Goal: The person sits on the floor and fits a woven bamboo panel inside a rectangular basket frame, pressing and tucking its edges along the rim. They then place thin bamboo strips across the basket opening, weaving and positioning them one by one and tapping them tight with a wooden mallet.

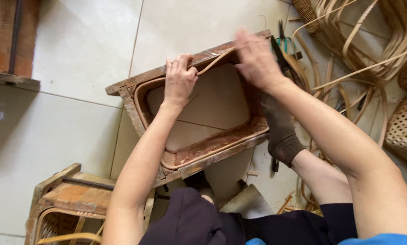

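Stool (72,199) left of frame (203,159) (floor)

My 1 camera sits on my head, facing steeply down and close over my left hand (180,80), my right hand (257,59) and the worn rectangular wooden frame (212,147) on the pale tiled floor (85,50).

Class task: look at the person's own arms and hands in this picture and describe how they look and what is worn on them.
Both arms are bare from wrist to upper arm. The left hand and the right hand wear no gloves, and no rings, watch or bracelets show. The right hand is blurred. A strip of blue sleeve shows at the right arm's top edge. No sleeve shows on the left arm.
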`<state>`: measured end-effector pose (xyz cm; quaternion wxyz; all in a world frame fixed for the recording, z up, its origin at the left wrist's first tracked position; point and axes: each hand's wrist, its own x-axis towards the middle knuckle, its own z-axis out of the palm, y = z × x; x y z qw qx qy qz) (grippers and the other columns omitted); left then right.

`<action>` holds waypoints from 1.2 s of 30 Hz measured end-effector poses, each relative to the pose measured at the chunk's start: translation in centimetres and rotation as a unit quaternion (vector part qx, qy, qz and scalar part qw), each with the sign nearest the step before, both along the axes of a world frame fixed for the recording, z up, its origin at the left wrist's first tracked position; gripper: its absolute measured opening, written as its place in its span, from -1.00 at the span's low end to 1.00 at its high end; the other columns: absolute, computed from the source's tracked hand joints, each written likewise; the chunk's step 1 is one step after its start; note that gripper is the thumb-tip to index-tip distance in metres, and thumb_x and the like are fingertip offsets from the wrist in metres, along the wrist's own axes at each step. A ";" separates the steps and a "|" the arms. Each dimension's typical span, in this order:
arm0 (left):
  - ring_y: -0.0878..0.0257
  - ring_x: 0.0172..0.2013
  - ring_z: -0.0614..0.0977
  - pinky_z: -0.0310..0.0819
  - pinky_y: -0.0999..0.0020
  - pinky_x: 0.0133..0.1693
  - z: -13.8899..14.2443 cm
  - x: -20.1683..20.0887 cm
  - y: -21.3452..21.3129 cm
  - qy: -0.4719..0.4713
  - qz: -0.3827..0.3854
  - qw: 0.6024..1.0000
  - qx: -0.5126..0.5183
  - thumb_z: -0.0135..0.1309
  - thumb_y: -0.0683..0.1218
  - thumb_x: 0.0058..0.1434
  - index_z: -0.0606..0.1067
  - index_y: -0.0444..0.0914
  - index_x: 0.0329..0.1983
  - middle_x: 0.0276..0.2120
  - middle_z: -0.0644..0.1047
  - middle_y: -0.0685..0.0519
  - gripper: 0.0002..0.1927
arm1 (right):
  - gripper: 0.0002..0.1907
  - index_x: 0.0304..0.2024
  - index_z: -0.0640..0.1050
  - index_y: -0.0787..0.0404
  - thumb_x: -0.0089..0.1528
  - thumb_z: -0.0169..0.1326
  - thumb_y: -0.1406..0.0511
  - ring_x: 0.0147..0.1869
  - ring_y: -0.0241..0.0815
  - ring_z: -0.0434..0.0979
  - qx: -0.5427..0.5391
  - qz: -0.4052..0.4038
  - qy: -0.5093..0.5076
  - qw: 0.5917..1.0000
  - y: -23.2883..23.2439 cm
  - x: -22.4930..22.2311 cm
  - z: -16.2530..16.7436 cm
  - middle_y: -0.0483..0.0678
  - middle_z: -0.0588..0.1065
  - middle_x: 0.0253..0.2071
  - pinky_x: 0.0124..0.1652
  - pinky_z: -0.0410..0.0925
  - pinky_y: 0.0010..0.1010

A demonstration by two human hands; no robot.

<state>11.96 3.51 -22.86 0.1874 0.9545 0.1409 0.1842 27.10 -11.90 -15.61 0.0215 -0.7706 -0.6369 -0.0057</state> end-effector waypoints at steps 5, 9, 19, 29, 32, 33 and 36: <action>0.11 0.18 0.48 0.25 -0.23 0.27 0.4 -1.0 0.6 0.002 -0.029 0.999 -0.025 0.37 -0.15 0.07 0.57 -0.24 -0.41 0.12 0.46 0.02 -0.83 | -0.22 0.56 0.09 0.34 0.28 -0.07 0.50 0.59 0.18 0.18 -0.039 -0.083 -0.035 0.995 -2.6 1.8 -1.3 0.19 0.09 0.59 0.32 0.27 0.02; 0.15 0.18 0.48 0.35 0.01 0.12 1.0 -1.3 1.0 0.027 -0.071 0.997 -0.027 0.36 -0.15 0.04 0.58 -0.21 -0.43 0.15 0.47 0.09 -0.86 | -0.23 0.59 0.08 0.33 0.32 -0.07 0.47 0.59 0.16 0.14 -0.089 -0.096 -0.067 0.989 -2.9 1.3 -2.6 0.16 0.08 0.62 0.28 0.25 0.11; 0.12 0.17 0.48 0.35 0.01 0.05 1.6 -1.3 0.3 0.008 -0.038 0.998 0.058 0.40 -0.03 0.01 0.61 -0.15 -0.43 0.15 0.50 0.13 -0.81 | -0.17 0.54 0.04 0.34 0.28 0.01 0.28 0.46 0.11 0.30 -0.210 -0.069 -0.180 0.959 -0.9 1.0 -0.1 0.22 0.03 0.58 0.14 0.38 -0.01; 0.21 0.11 0.51 0.37 0.07 0.08 1.6 -2.2 -0.8 0.025 -0.001 0.997 0.071 0.41 0.00 0.03 0.63 -0.10 -0.40 0.11 0.54 0.19 -0.83 | -0.64 0.06 0.47 0.13 0.21 0.10 0.24 0.10 -0.16 0.58 -0.411 0.089 -0.128 0.898 -16.0 -1.5 12.9 -0.08 0.51 -0.01 0.11 0.47 -0.25; 0.25 0.12 0.51 0.39 0.14 0.09 1.1 -2.0 -0.7 0.018 0.009 0.999 0.050 0.41 -0.02 0.04 0.63 -0.09 -0.42 0.12 0.55 0.24 -0.84 | -0.42 0.14 0.47 0.29 0.04 0.10 0.32 0.22 -0.03 0.51 -0.229 0.193 -0.106 0.948 -17.8 -5.1 8.6 0.09 0.52 0.14 0.23 0.32 -0.24; 0.27 0.12 0.51 0.39 0.14 0.10 0.8 -1.7 -0.6 0.013 0.007 0.999 0.053 0.41 -0.02 0.03 0.63 -0.09 -0.42 0.12 0.55 0.24 -0.84 | -0.37 0.15 0.48 0.27 -0.03 0.06 0.36 0.26 -0.06 0.48 -0.196 0.218 -0.147 0.945 -18.0 -5.9 6.3 0.06 0.52 0.16 0.29 0.23 -0.24; 0.29 0.13 0.51 0.39 0.14 0.11 -0.3 -0.7 -0.1 0.010 0.007 0.998 0.056 0.41 -0.01 0.03 0.62 -0.09 -0.40 0.12 0.55 0.24 -0.82 | -0.48 0.11 0.50 0.22 0.07 0.02 0.29 0.25 0.06 0.46 -0.100 0.148 -0.040 0.983 -18.9 -6.5 0.3 0.11 0.51 0.09 0.31 0.12 -0.09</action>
